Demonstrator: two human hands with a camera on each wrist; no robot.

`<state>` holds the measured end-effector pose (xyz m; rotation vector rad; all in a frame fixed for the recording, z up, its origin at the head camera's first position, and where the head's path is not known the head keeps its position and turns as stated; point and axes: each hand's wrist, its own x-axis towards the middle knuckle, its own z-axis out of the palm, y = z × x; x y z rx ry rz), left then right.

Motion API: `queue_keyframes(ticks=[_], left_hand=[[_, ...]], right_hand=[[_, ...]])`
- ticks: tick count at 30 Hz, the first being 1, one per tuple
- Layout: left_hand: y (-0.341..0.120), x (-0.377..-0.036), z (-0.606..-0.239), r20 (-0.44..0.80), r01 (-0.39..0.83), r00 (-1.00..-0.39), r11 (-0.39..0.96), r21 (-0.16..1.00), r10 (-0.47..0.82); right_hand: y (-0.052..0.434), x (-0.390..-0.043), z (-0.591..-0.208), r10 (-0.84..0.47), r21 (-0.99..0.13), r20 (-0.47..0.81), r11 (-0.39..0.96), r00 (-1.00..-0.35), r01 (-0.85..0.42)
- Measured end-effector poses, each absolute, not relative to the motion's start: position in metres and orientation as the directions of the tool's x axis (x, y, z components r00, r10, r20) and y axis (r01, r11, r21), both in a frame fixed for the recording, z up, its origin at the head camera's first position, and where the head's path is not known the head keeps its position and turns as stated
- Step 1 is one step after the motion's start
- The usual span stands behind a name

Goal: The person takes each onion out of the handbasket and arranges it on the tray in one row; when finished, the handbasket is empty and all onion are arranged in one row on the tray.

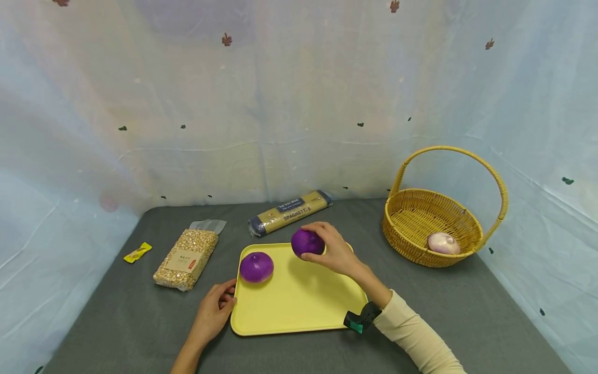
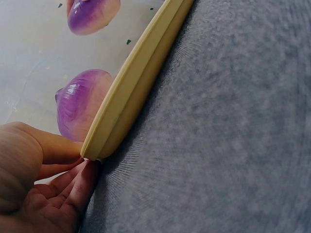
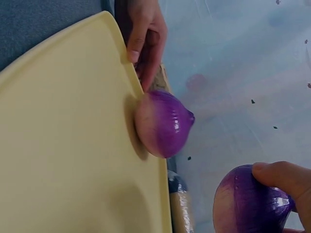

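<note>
My right hand (image 1: 335,251) grips a purple onion (image 1: 307,243) over the back of the yellow tray (image 1: 299,311). In the right wrist view the thumb lies on this onion's (image 3: 243,204) purple side. A second purple onion (image 1: 256,267) sits on the tray near its left edge, its pointed tip up. At that edge my left hand (image 1: 212,314) pinches the rim. The left wrist view shows the thumb at the rim (image 2: 121,97) and the other fingers (image 2: 80,184) curled below it.
A wicker basket (image 1: 402,249) with a tall handle stands at the right, holding a pale purple onion (image 1: 443,243). Behind the tray lies a spaghetti pack (image 1: 291,212). To the left are a bag of grains (image 1: 187,259) and a small yellow packet (image 1: 137,252). A curtain (image 1: 280,104) hangs behind the table.
</note>
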<state>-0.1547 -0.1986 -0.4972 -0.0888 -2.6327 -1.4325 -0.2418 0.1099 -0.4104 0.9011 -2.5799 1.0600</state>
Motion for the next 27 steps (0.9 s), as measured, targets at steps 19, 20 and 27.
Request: queue_keyframes(ticks=[19,20,27], left_hand=[[-0.197,-0.153,-0.497,0.214,0.176,-0.977,0.533,0.828,-0.009],[-0.197,-0.153,-0.497,0.215,0.177,-0.977,0.531,0.829,-0.011],[-0.197,-0.152,-0.498,0.282,0.234,-0.96,0.537,0.811,-0.007]], right_hand=[[0.094,-0.24,-0.437,-0.525,-0.565,0.337,0.551,-0.782,-0.614],[0.094,-0.24,-0.438,-0.526,-0.565,0.336,0.551,-0.781,-0.614],[0.09,-0.239,-0.445,-0.542,-0.575,0.308,0.55,-0.782,-0.606]])
